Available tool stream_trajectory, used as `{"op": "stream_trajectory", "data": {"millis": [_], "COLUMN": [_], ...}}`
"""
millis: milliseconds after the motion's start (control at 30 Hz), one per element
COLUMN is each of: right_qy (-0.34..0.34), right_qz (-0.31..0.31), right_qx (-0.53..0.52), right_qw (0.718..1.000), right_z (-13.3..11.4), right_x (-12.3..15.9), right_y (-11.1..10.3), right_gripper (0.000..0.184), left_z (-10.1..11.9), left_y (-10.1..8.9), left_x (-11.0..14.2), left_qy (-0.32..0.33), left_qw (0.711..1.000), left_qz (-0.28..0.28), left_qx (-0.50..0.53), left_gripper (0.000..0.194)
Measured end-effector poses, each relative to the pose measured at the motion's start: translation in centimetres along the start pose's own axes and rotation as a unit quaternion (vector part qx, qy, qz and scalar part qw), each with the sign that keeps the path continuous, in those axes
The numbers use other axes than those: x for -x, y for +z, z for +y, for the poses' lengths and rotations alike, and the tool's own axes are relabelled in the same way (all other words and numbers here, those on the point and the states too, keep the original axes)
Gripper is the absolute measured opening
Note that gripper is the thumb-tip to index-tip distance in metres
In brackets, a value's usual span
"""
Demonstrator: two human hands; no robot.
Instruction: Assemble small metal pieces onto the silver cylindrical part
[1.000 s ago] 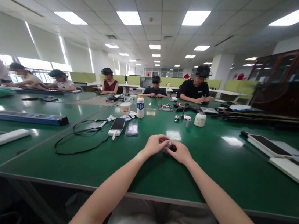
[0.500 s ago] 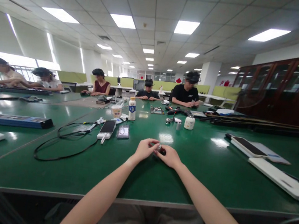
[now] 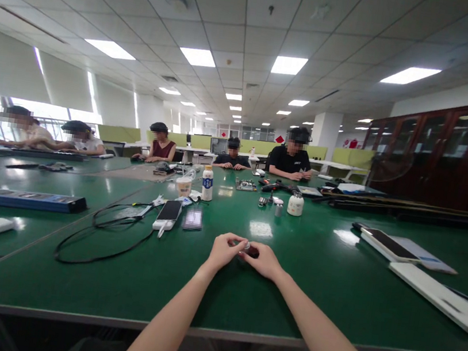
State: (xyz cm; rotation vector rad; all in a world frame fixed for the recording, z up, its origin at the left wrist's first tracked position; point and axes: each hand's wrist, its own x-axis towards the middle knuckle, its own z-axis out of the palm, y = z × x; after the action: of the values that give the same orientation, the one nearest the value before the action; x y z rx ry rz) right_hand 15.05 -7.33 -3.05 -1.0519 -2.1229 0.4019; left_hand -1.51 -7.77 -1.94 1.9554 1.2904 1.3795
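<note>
My left hand (image 3: 225,253) and my right hand (image 3: 264,260) meet over the green table, low above its surface or resting on it. Between their thumbs and fingertips is a small silvery object (image 3: 246,246), mostly covered by the fingers, so its kind cannot be made out. Both hands are closed around it, thumbs almost touching. Beyond them stand a small grey metal cylinder (image 3: 278,209) and a round white jar (image 3: 295,204). To the left of my left hand lies a small flat case (image 3: 192,219).
A phone on a white power bank (image 3: 167,215) lies left, with a looping black cable (image 3: 87,259). A bottle (image 3: 207,183) and a cup (image 3: 183,186) stand behind. White devices (image 3: 439,295) lie right. Several people sit around the far side, one in a black shirt (image 3: 290,160).
My view has tilted up a little, so everything sits lower in the picture. Both hands keep their hold on the small silvery object in about the same place.
</note>
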Motion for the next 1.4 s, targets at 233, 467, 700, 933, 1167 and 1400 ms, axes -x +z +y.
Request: {"op": "stream_trajectory", "data": {"millis": [233, 467, 700, 933, 1167, 1400], "right_qy": [0.000, 0.007, 0.023, 0.053, 0.050, 0.026], "right_qz": [0.004, 0.006, -0.008, 0.003, -0.013, -0.036], "right_qx": [-0.025, -0.065, -0.135, -0.123, -0.119, -0.104], "right_qw": [1.000, 0.998, 0.991, 0.991, 0.991, 0.994], "right_z": [0.1, 0.6, -0.2, -0.2, -0.6, -0.6], "right_x": [0.0, -0.3, -0.1, -0.1, 0.1, 0.2], "right_y": [0.0, 0.2, 0.1, 0.1, -0.3, -0.7], "right_gripper": [0.034, 0.032, 0.028, 0.034, 0.036, 0.038], "left_z": [0.0, 0.4, 0.7, -0.3, -4.2, -4.6], "left_y": [-0.3, -0.1, -0.8, -2.7, -2.9, -3.6], "left_x": [0.1, 0.1, -0.7, -2.8, -2.0, -1.4], "left_qy": [0.000, 0.008, 0.047, 0.064, 0.038, 0.016], "left_qw": [1.000, 1.000, 0.998, 0.997, 0.979, 0.970], "left_qz": [-0.013, -0.014, -0.040, -0.022, -0.027, -0.031], "left_qx": [0.010, -0.015, -0.031, -0.046, -0.198, -0.243], "left_gripper": [0.035, 0.033, 0.023, 0.028, 0.022, 0.027]}}
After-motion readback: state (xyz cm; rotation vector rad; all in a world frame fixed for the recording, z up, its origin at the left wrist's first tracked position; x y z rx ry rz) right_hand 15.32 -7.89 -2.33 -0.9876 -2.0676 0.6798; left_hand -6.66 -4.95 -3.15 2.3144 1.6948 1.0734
